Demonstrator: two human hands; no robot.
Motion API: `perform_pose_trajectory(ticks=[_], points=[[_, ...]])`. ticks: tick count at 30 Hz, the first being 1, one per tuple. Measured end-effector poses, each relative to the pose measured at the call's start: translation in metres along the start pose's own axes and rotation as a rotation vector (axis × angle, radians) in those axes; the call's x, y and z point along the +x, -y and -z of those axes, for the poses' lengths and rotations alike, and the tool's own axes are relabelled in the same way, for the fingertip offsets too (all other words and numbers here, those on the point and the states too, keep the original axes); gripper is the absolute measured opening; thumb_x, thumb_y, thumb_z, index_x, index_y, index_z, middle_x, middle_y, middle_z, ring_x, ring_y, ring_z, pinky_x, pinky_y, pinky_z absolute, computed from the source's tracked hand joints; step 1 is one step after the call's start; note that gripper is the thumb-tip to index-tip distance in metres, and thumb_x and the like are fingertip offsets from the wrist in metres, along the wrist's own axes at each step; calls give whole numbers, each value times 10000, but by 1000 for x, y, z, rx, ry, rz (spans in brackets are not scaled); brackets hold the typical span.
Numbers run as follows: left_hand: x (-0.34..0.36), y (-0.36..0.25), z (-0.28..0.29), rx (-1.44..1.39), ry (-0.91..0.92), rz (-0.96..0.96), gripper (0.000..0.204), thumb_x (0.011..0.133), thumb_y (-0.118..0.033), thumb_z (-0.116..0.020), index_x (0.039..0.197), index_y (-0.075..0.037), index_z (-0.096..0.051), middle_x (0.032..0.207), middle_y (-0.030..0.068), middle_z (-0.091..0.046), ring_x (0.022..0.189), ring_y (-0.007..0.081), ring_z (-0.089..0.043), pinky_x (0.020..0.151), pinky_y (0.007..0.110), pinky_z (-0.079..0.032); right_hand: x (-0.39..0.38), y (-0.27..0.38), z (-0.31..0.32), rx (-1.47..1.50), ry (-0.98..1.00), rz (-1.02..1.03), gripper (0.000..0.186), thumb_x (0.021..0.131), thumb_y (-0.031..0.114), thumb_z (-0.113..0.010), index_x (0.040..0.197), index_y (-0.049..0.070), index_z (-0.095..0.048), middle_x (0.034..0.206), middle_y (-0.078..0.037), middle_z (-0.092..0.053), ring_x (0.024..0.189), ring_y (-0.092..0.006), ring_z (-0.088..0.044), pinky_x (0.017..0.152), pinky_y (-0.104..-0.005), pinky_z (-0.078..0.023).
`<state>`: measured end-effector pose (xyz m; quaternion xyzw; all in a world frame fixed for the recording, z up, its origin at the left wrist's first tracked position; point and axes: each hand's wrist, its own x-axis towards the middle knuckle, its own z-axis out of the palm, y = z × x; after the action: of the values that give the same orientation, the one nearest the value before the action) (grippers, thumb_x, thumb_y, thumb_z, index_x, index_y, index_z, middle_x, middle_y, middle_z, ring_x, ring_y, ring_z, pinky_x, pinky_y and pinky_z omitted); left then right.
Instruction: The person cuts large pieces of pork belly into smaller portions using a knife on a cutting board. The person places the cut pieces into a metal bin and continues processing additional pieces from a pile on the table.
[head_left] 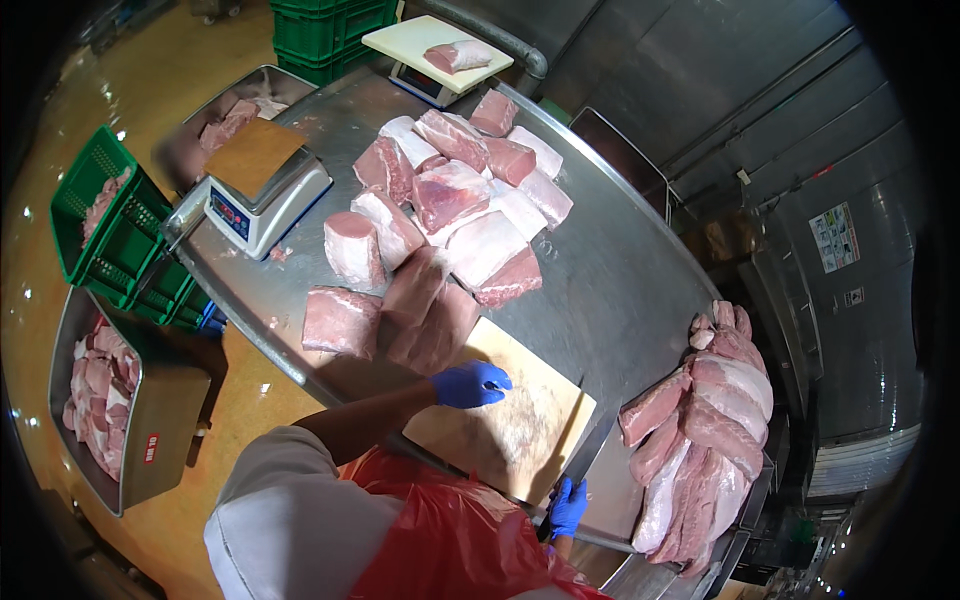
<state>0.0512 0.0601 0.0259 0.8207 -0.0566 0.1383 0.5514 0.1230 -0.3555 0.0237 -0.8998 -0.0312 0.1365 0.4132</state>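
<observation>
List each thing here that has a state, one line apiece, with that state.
Left hand: gloved, fingers curled, over the cutting board
Right hand: gloved, closed on the knife
Knife: held, blade bare
Cutting board: lying flat, stained
Meat blocks: cut, heaped
Long meat pieces: stacked
Near scale: display lit
Far scale: loaded
Steel bin: filled

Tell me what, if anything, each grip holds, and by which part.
The right grip holds a long-bladed knife by its handle; the left grip, over the cutting board, shows nothing held.
</observation>
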Motion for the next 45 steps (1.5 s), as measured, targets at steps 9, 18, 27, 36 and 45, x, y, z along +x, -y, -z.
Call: perform_pose_trajectory(ticks=[9,18,27,36,45], points=[[-6,36,31,178,-308,-166,168,922,-183,-652,1000,-37,-682,1028,145,-707,989,316,-669,897,413,-530,11,-17,10,121,75,37,222,1044,245,-575,1019,33,-512,685,-32,-584,503,-82,-523,411,-261,-417],[141,74,276,332,-666,155,208,925,-164,-607,1062,-24,-677,853,77,-678,734,151,-632,686,330,-536,-5,-40,8,84,-74,-69,219,1036,257,-588,982,59,-512,644,-12,-560,496,-80,-501,408,-276,-408],[313,214,566,832,-847,433,1023,758,-483,-803,1539,-61,-294,1370,295,-558,1268,447,-550,1050,473,-468,-20,28,-11,-209,-160,-236,322,990,374,-588,999,53,-603,750,-170,-625,627,-242,-614,576,-429,-484],[373,238,590,1101,-602,773,882,772,-441,-738,1535,-173,-385,1388,232,-582,1269,400,-575,1051,476,-481,-18,1,2,-474,-118,-514,437,876,225,-712,1242,1,-629,1073,-234,-702,914,-359,-697,822,-431,-566],[281,176,528,-247,-959,470,390,731,-180,-720,1110,-123,-650,871,74,-641,717,186,-626,599,329,-532,-6,41,-31,-115,-209,-311,178,1045,181,-532,938,39,-535,618,-22,-547,484,-97,-519,414,-285,-410]])
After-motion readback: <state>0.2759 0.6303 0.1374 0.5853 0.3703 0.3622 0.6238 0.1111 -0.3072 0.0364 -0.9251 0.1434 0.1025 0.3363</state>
